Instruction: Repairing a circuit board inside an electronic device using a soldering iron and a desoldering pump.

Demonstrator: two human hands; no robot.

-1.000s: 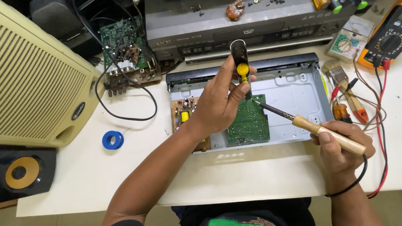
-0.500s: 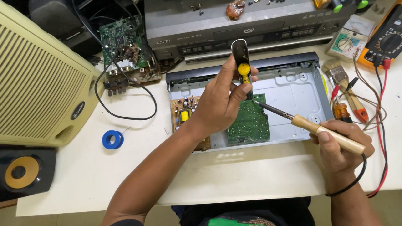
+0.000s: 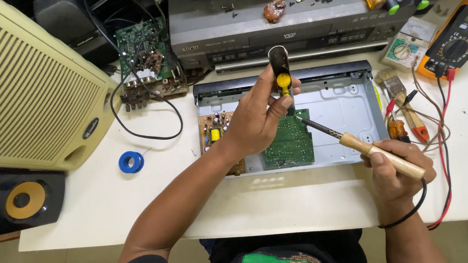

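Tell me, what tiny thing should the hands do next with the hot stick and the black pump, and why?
Probably ease the soldering iron tip down onto a joint of the green circuit board. The right hand holds the iron with its tip just above the board's upper edge, and the left hand holds the desoldering pump upright right beside that tip, thumb near its yellow button.
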